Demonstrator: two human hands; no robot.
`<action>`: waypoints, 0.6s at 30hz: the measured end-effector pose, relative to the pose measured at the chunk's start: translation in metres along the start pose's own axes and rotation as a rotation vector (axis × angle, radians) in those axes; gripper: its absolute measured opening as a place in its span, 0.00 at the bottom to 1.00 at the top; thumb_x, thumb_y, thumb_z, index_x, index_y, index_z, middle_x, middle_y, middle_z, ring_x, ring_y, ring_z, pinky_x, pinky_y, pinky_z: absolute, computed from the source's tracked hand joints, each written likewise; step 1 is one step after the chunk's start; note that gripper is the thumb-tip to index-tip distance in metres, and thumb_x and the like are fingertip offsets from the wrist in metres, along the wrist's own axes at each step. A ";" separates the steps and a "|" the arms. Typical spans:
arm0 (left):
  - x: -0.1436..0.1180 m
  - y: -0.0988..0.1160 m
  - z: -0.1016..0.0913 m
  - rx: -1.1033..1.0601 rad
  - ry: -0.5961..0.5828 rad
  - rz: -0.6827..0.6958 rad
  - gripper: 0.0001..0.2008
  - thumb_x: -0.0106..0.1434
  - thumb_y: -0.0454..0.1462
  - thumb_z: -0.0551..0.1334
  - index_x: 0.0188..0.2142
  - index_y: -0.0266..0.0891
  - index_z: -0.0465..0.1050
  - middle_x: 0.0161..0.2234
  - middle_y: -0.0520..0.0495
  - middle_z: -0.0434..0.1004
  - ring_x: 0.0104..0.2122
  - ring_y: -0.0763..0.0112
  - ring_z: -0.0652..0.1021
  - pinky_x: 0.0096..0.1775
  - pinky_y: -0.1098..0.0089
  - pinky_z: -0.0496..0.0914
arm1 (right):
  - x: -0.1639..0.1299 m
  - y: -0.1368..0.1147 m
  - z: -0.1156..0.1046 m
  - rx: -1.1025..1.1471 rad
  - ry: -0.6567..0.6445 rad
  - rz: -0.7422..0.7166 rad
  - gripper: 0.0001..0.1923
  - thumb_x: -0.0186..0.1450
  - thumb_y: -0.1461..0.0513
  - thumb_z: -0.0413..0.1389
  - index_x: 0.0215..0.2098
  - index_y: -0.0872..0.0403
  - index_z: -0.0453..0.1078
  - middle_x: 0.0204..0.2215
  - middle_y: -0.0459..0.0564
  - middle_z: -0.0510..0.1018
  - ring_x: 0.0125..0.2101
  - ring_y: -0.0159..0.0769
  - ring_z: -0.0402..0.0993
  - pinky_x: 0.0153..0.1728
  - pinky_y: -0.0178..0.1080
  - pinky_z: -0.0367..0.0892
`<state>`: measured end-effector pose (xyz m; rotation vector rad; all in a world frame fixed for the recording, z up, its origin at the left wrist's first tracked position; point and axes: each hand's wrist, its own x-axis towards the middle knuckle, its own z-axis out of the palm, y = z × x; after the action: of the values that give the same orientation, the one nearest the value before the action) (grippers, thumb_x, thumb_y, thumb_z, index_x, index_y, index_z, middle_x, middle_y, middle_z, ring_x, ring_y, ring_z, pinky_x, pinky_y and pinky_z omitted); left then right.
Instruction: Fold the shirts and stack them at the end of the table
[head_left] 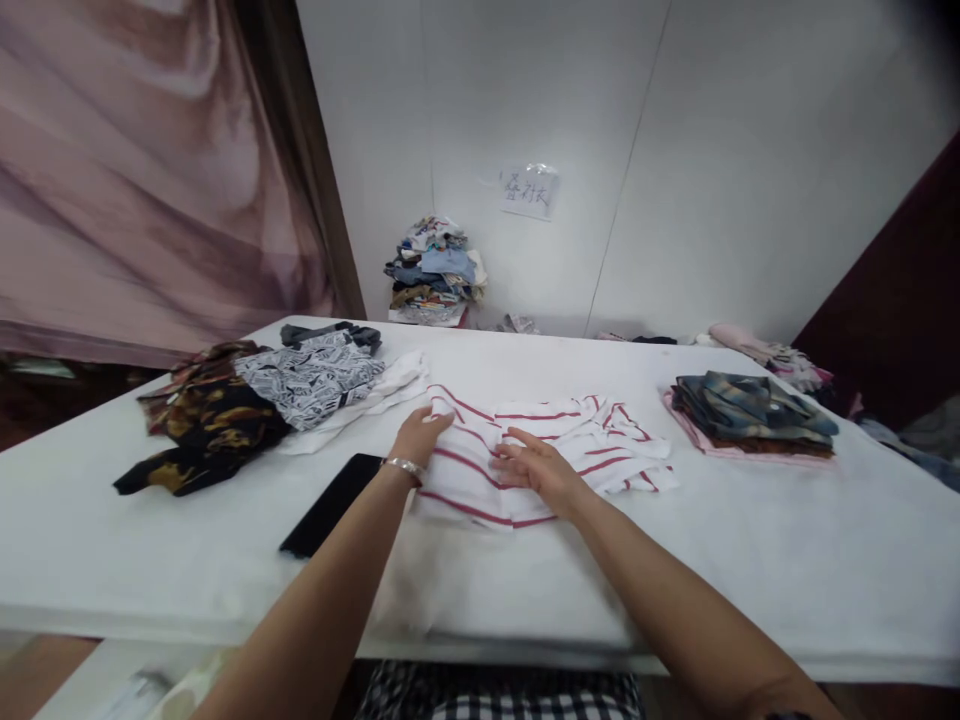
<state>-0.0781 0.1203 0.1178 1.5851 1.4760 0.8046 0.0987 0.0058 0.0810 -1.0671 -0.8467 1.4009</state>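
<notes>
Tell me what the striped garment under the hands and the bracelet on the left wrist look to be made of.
Striped garment: soft, matte knit fabric, probably cotton; it creases and folds limply. Bracelet: apparently metal, silvery and glossy, catching light; too small to be sure.

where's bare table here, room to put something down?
Free: the white table along the near edge, right of the right hand, below the folded stack; also the near-left corner left of the black phone. Crowded: the far left under the unfolded pile, and the centre, where both hands press the striped shirt.

White shirt (555, 440) with red stripes; black-and-white patterned garment (311, 380) at ten o'clock; blue-brown plaid stack (750, 410) at two o'clock.
</notes>
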 end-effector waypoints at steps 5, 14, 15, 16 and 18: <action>-0.024 0.056 0.052 -0.471 -0.577 0.126 0.33 0.58 0.47 0.61 0.60 0.38 0.54 0.44 0.39 0.76 0.38 0.63 0.79 0.39 0.61 0.74 | -0.001 -0.014 -0.045 0.065 0.000 0.044 0.34 0.63 0.39 0.43 0.55 0.53 0.64 0.45 0.56 0.77 0.47 0.45 0.73 0.48 0.50 0.66; -0.026 -0.031 0.101 0.214 -0.203 0.416 0.23 0.62 0.45 0.55 0.54 0.37 0.66 0.58 0.39 0.65 0.58 0.60 0.66 0.59 0.60 0.60 | -0.010 -0.001 -0.096 0.039 0.082 0.121 0.28 0.56 0.57 0.58 0.55 0.54 0.63 0.44 0.56 0.78 0.42 0.46 0.76 0.44 0.50 0.69; -0.027 -0.035 0.103 0.264 -0.220 0.462 0.24 0.62 0.45 0.54 0.55 0.36 0.65 0.60 0.38 0.61 0.60 0.59 0.62 0.60 0.59 0.57 | -0.008 -0.001 -0.096 0.032 0.084 0.087 0.31 0.54 0.61 0.59 0.56 0.53 0.62 0.44 0.54 0.79 0.41 0.46 0.77 0.43 0.50 0.70; -0.029 -0.036 0.105 0.313 -0.239 0.501 0.25 0.62 0.46 0.54 0.55 0.35 0.65 0.62 0.38 0.58 0.62 0.58 0.59 0.61 0.58 0.55 | -0.005 -0.001 -0.095 0.024 0.099 0.060 0.33 0.52 0.63 0.60 0.56 0.52 0.61 0.43 0.53 0.79 0.40 0.46 0.77 0.43 0.49 0.70; -0.031 -0.037 0.108 0.404 -0.281 0.541 0.27 0.63 0.47 0.53 0.57 0.35 0.64 0.64 0.38 0.53 0.64 0.55 0.53 0.62 0.55 0.52 | -0.001 -0.001 -0.095 0.007 0.154 0.055 0.36 0.48 0.67 0.59 0.56 0.51 0.62 0.42 0.51 0.80 0.39 0.46 0.77 0.41 0.50 0.71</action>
<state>-0.0051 0.0747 0.0362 2.3539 1.0549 0.5525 0.1880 -0.0027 0.0511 -1.1843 -0.7043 1.3470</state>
